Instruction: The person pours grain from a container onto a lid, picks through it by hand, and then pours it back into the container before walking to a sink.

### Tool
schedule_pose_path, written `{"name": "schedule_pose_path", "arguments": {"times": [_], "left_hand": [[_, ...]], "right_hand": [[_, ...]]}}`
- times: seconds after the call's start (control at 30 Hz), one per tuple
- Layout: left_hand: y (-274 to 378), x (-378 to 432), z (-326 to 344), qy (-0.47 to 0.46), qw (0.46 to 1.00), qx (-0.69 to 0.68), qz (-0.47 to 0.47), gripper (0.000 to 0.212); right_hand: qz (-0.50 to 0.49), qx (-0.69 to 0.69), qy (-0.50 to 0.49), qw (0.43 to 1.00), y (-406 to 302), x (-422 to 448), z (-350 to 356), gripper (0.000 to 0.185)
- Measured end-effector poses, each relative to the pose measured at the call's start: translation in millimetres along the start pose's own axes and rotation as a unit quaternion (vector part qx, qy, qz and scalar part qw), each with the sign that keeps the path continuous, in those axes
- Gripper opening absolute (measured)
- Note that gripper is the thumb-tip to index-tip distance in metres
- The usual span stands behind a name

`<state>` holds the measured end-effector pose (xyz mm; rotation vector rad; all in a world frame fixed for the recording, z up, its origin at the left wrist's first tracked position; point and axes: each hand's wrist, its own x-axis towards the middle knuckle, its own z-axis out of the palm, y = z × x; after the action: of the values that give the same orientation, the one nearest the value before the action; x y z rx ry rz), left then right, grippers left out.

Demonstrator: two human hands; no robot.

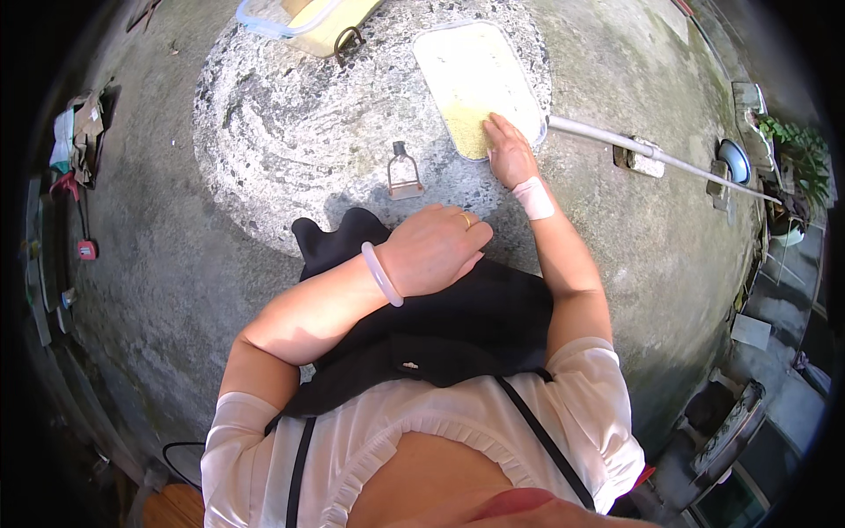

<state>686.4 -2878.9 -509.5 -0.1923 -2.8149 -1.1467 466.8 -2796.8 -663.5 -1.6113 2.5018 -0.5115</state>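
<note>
My right hand (511, 153), with a pale patch on its wrist, reaches over the near right corner of a clear rectangular container (538, 105). Its fingers lie on yellow grains (470, 129); the rest of the contents looks white in the glare. My left hand (436, 251), with a ring and a pale bangle, is curled palm down above the black cloth on the lap; its palm is hidden. Between the hands and the table's middle lies a small metal-framed object with a dark top (404, 173). A second clear container (310, 30) with yellow contents stands at the top.
A round speckled stone table (277, 145) bears these things. A curved dark metal handle (348, 45) is beside the far container. A metal pole (614, 137) runs off right past a stone block (645, 158) towards a bowl (734, 162). Cardboard (88, 135) lies at the left.
</note>
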Motion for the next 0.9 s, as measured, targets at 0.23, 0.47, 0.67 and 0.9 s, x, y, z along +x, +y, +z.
{"name": "schedule_pose_path", "arguments": {"times": [0.23,0.47,0.67,0.9], "left_hand": [[2.0,0.7,-0.5,-0.021,1.0,0.01,-0.005,0.014],[1.5,0.8,-2.0,-0.022,1.0,0.009,-0.008,0.014],[-0.5,-1.1,-2.5,-0.014,1.0,0.007,-0.011,0.014],[1.5,2.2,-0.8,-0.027,1.0,0.002,-0.005,0.014]], "right_hand": [[0.012,-0.031,0.005,0.999,15.8,32.0,15.1,0.045],[0.076,-0.034,0.054,0.995,32.8,55.3,20.7,0.045],[0.046,0.033,0.094,0.994,-14.0,27.1,8.9,0.033],[0.15,0.113,0.128,0.974,-20.3,41.3,7.9,0.016]]}}
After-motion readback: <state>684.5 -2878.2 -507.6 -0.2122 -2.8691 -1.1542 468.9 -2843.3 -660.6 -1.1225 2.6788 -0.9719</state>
